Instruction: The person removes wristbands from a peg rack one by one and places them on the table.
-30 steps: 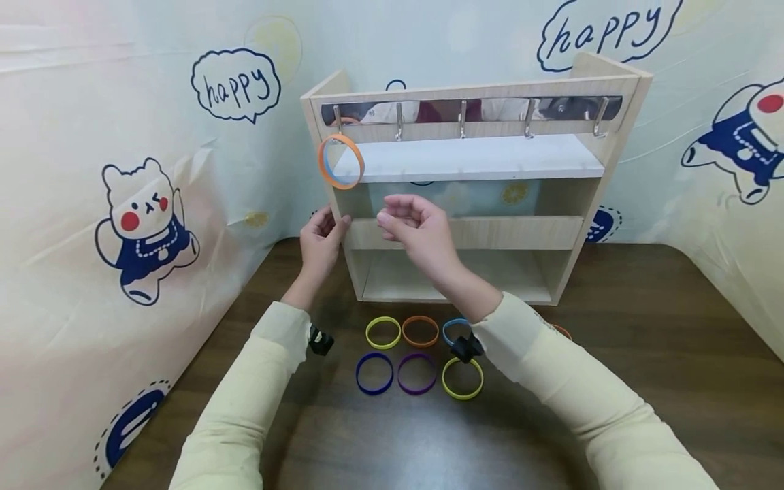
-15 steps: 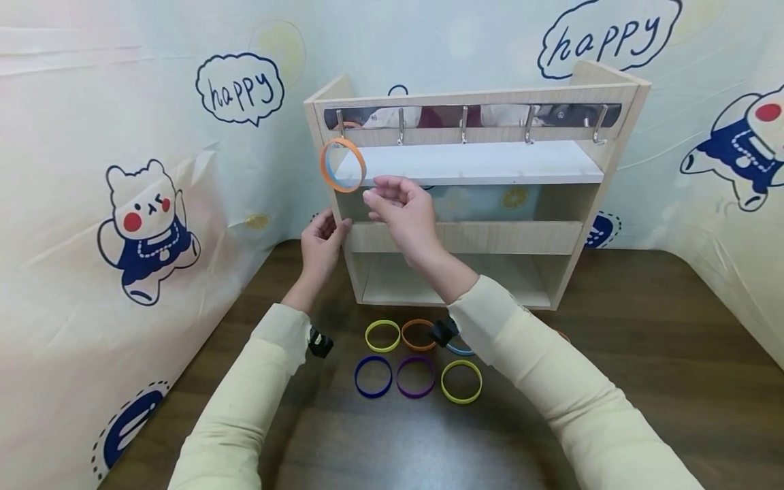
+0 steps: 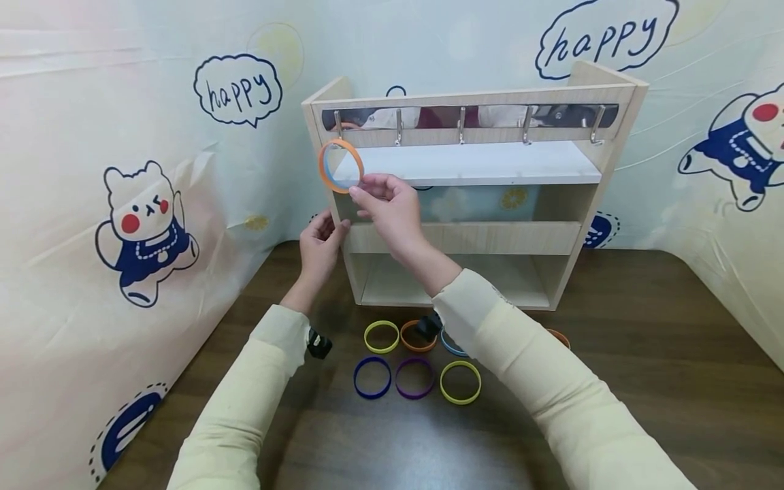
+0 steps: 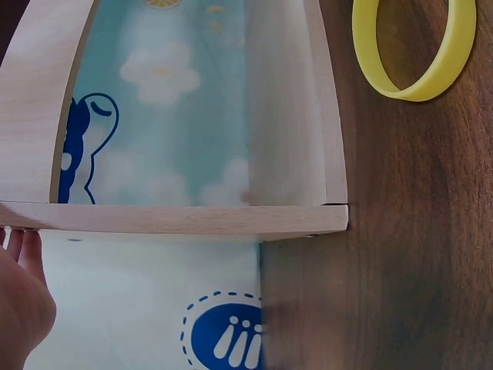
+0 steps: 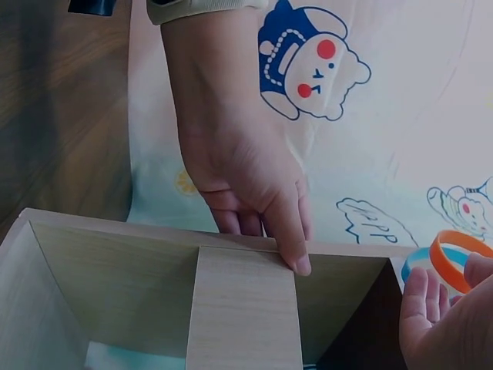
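A small pale wooden shelf unit (image 3: 465, 237) with a row of metal hooks stands on the table. From its far-left hook hang two bands, an orange wristband (image 3: 323, 165) in front and a light blue wristband (image 5: 413, 260) behind. My left hand (image 3: 319, 250) grips the unit's left side panel, thumb on the inner side and fingers outside. My right hand (image 3: 395, 214) is raised to the hanging bands, its thumb and fingertips right at the orange band's lower right edge. In the right wrist view thumb and fingers stand apart, overlapping the bands.
Several wristbands lie in two rows before the unit: yellow (image 3: 381, 337), orange (image 3: 409, 344) and light blue (image 3: 452, 346) behind, dark blue (image 3: 356, 381), purple (image 3: 399, 386) and another yellow band (image 3: 461, 401) in front. Another orange band (image 3: 559, 337) shows past the right sleeve.
My right hand has moved left and slightly up, from in front of the unit's middle opening to the hanging orange wristband. My left hand keeps its grip on the side panel.
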The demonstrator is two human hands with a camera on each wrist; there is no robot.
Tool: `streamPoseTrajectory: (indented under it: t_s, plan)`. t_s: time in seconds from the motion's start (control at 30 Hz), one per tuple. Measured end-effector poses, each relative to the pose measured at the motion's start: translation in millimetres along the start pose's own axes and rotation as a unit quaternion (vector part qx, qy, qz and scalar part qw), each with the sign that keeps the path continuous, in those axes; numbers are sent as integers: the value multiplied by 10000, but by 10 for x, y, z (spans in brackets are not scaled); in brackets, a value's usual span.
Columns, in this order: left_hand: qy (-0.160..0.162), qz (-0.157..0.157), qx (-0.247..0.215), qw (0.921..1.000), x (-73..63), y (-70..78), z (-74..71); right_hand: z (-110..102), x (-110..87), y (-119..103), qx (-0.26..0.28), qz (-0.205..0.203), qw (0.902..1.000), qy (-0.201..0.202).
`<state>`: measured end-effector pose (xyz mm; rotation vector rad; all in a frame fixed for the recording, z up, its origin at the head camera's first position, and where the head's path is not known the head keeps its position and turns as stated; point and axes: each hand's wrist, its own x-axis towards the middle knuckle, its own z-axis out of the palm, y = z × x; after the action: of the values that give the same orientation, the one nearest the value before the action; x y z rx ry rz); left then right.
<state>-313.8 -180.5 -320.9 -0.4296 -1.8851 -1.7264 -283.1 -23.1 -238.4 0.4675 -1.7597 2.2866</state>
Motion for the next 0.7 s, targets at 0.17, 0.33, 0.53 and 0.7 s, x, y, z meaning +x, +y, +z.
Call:
streamPoseTrajectory:
  t_s: [0.17, 0.33, 0.53, 0.7]
  plan:
    - [-3, 11, -7, 10000, 1, 5, 4, 45, 13, -12, 26, 163, 9998, 124]
    - [47, -75, 18, 10000, -3, 11, 1, 71, 3, -29, 96, 336, 9993, 149]
    - [78, -28, -29, 10000, -2, -2, -1, 98, -20, -42, 224, 417, 9988, 95]
    - [43, 60, -117, 9999, 8, -21, 5, 113, -34, -59, 449, 380, 9982, 121]
